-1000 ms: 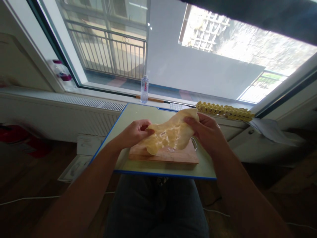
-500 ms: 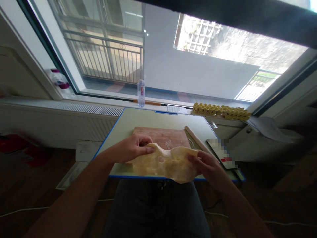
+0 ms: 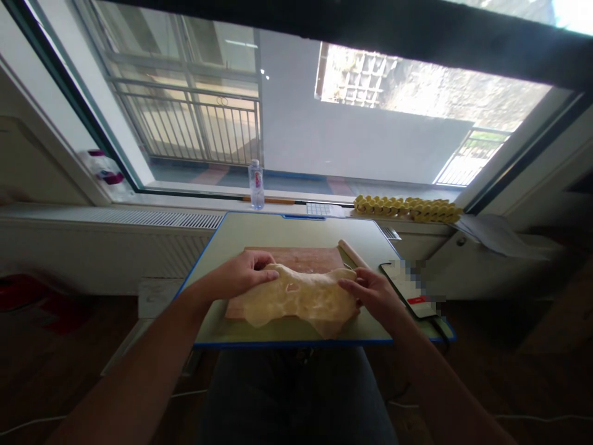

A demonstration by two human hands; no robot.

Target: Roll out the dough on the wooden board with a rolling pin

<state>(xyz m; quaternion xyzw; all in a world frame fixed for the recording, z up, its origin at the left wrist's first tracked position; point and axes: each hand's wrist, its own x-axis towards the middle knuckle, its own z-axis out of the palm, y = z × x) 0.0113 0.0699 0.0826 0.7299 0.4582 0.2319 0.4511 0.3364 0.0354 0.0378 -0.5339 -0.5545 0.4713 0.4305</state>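
A thin, stretched sheet of dough (image 3: 299,296) hangs between my two hands, with a small hole left of its middle. My left hand (image 3: 248,272) pinches its upper left edge between thumb and fingers. At the upper right edge, my right hand (image 3: 370,290) grips it the same way. Behind and under the dough lies a wooden cutting board (image 3: 296,254), its near part mostly hidden. A rolling pin (image 3: 352,253) rests slantwise at the board's right, its near end hidden by my right hand.
The small table (image 3: 259,230) has a blue rim. A flat dark-edged device (image 3: 410,290), partly blurred out, lies at its right. On the sill stand a clear bottle (image 3: 256,185) and a row of yellow objects (image 3: 407,208). A radiator (image 3: 152,241) runs below the window.
The dough has spread flatter and moved up over the board, both hands still holding it. My right hand has shifted slightly left and up. The whole view has tilted a little.
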